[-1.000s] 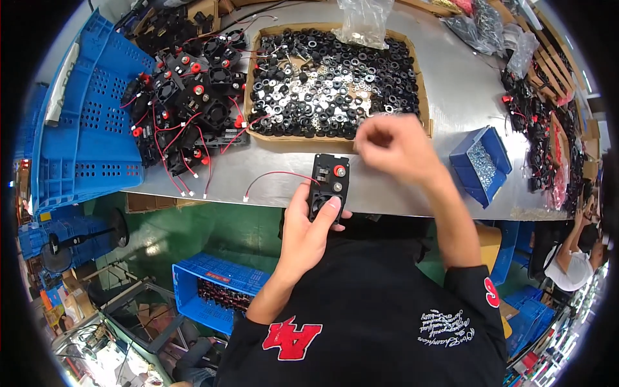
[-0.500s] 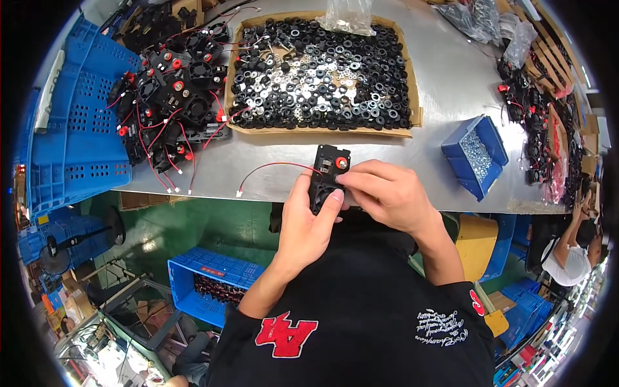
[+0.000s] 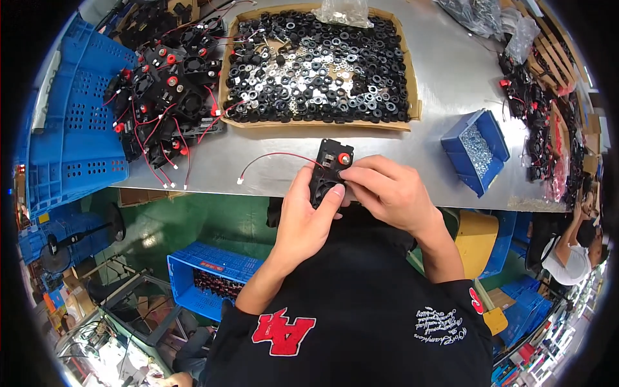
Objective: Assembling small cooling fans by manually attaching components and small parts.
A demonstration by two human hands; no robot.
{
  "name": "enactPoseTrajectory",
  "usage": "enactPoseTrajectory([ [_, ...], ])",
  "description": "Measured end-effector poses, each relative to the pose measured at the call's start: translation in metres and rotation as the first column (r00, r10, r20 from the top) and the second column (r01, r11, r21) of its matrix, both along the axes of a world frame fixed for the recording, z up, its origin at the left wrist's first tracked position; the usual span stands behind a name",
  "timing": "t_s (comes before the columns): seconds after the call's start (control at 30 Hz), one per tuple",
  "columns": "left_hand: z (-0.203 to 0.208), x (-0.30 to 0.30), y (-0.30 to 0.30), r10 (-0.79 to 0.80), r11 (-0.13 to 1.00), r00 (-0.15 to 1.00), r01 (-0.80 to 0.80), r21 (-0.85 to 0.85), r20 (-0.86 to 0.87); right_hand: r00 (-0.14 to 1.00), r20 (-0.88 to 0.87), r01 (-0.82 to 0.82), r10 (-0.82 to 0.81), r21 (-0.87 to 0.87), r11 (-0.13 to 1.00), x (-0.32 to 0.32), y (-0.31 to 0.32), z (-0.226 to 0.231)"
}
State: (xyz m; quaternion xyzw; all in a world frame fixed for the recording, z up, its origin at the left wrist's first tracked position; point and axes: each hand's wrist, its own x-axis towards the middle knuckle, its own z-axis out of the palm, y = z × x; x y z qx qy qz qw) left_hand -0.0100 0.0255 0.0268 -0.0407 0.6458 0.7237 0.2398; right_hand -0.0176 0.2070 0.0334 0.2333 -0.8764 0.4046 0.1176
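Note:
My left hand (image 3: 305, 219) is closed round a black plastic fan module (image 3: 327, 169), held at the near edge of the table. The module carries a small fan, a red round terminal and a thin red-and-black lead (image 3: 271, 155) that ends in a white plug. At the module's right side, the thumb and fingers of my right hand (image 3: 393, 193) are pinched together against it. Whatever lies between those fingertips is too small or too hidden to make out.
Beyond my hands lies a shallow cardboard tray (image 3: 322, 124) of black rings, washers and nuts. A pile of similar fan modules (image 3: 171, 97) sits left, beside a blue crate (image 3: 80, 174). On the right stands a blue bin (image 3: 461, 161) of small screws. Another person (image 3: 570, 258) is at far right.
The view has shifted slightly, so the tray and pile sit a little higher and further left. Both hands keep nearly the same grip on the fan module.

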Motion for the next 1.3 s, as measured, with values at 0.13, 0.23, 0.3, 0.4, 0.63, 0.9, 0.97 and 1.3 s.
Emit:
enactPoseTrajectory([
  [0.13,-0.001,0.001,0.001,-0.012,0.999,1.0,0.013,-0.035,0.007,1.0,0.006,-0.021,0.02,0.058,0.998,0.001,0.004,0.002],
  [0.23,-0.011,0.002,-0.003,-0.064,0.98,0.986,0.033,-0.197,-0.153,0.999,0.009,-0.032,0.031,0.136,0.99,0.002,0.006,0.004],
  [0.3,-0.011,-0.001,-0.004,-0.123,0.966,0.969,0.067,-0.249,-0.215,1.0,-0.007,-0.011,0.012,0.115,0.993,0.003,0.006,0.001],
  [0.4,0.011,-0.003,0.0,-0.026,1.0,0.997,0.026,0.003,0.076,0.999,-0.039,0.028,-0.028,0.019,0.999,0.005,0.004,-0.006],
  [0.63,0.001,-0.001,-0.003,-0.122,0.992,0.976,0.113,-0.065,-0.178,0.974,0.05,0.228,-0.223,-0.17,0.959,0.021,-0.008,0.004],
  [0.9,0.003,0.004,0.006,-0.06,0.969,0.938,-0.027,-0.245,-0.341,0.961,0.041,0.275,-0.272,-0.185,0.943,0.027,-0.01,0.004],
  [0.97,0.004,0.005,0.01,-0.074,0.949,0.882,-0.081,-0.303,-0.465,0.957,0.058,0.289,-0.283,-0.19,0.938,0.027,-0.009,0.004],
  [1.3,0.009,0.01,0.019,-0.091,0.887,0.724,-0.254,-0.387,-0.683,0.904,0.351,0.376,-0.244,-0.38,0.845,0.035,-0.006,0.001],
])
